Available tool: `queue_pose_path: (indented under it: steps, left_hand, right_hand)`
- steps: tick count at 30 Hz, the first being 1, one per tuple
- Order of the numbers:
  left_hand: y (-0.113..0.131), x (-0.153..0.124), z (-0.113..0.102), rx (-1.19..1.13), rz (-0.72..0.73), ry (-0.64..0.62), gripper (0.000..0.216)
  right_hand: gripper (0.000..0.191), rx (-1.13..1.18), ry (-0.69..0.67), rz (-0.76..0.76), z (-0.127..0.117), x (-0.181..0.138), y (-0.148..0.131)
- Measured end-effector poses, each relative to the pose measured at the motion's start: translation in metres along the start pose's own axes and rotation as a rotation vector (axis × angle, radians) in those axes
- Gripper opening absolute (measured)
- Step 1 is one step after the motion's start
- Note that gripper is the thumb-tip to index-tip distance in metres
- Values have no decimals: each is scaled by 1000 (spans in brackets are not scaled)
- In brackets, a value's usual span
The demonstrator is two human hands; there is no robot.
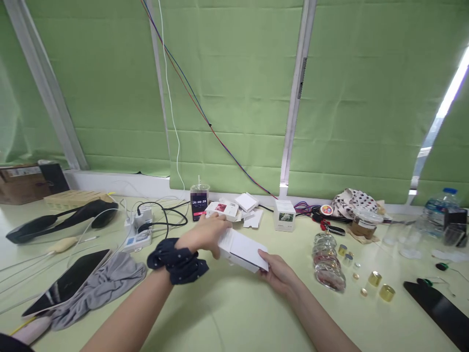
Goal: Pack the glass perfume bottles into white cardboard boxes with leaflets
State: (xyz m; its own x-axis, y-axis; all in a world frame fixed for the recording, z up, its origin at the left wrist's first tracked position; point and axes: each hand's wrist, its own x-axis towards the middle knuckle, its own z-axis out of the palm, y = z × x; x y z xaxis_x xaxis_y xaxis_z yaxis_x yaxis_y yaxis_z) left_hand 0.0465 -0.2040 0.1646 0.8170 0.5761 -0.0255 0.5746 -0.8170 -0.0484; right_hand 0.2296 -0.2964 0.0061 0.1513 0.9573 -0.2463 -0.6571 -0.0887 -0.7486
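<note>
Between my two hands is a white cardboard box (245, 248), tilted and raised over the table. My left hand (208, 233), with a dark dotted scrunchie on its wrist, grips the box's left end from above. The right end is pinched by my right hand (275, 273), thumb on top. Just behind lie a white box with a red picture (222, 211) and small opened white cartons (252, 217). A white box with a flower picture (285, 216) stands upright to the right. What the box holds is hidden.
A phone with a running timer (200, 205) leans on a cup at the back. Left are a power strip (138, 230), cables, a tablet (68, 279) and a grey cloth (104, 286). Right are glass bottles (329, 264), gold caps (387, 293) and a water bottle (441, 208).
</note>
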Motion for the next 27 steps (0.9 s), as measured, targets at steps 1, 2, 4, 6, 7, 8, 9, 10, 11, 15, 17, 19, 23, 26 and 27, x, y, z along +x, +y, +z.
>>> queue_pose_path:
  steps: [1, 2, 4, 6, 7, 8, 9, 10, 11, 15, 17, 19, 23, 26, 27]
  left_hand:
    - [-14, -2, -3, -95, 35, 15, 79]
    - [-28, -4, -5, -239, 83, 35, 76]
    - [-54, -8, -4, -587, 144, 50, 65]
    - [-74, -8, 3, -1028, 67, 96, 51]
    - [-81, -8, 9, -1252, 2, 151, 47]
    - [-86, -7, 17, -1353, -25, 204, 46]
    - [-90, -5, 24, -1426, -40, 240, 48]
    - [-91, -3, 32, -1484, -42, 268, 51]
    - [-91, -1, 40, -1526, -37, 284, 55]
    - [-73, 10, 65, -1708, -16, 292, 61]
    - [-58, 15, 74, -1888, 17, 236, 57]
    - [-42, 20, 81, -2099, 52, 163, 54]
    - [-11, 25, 88, -2296, -38, 115, 50]
    - [7, 25, 87, -2318, -127, 180, 42]
    - [13, 25, 87, -2313, -151, 210, 40]
  right_hand:
    - [26, 13, 21, -3, -1, 0, -3]
    - [22, 28, 42, -7, -2, -1, -7]
    - [15, 54, 74, -22, -3, -2, -13]
    - [12, 65, 88, -41, -4, -4, -19]
    - [12, 60, 94, -49, -6, -4, -22]
    - [13, 42, 101, -56, -7, -4, -25]
    - [14, 10, 109, -59, -9, -4, -27]
    - [17, -37, 116, -64, -11, -4, -29]
    - [20, -97, 121, -67, -14, -4, -30]
    - [28, -454, 163, -57, -25, -2, -30]
    - [31, -670, 232, -55, -31, -1, -28]
    - [32, -827, 307, -76, -35, 1, -27]
    - [20, -1059, 488, -279, -35, 0, -29]
    - [24, -1279, 589, -763, -20, -6, -26]
    - [30, -1308, 543, -944, -13, -9, -23]
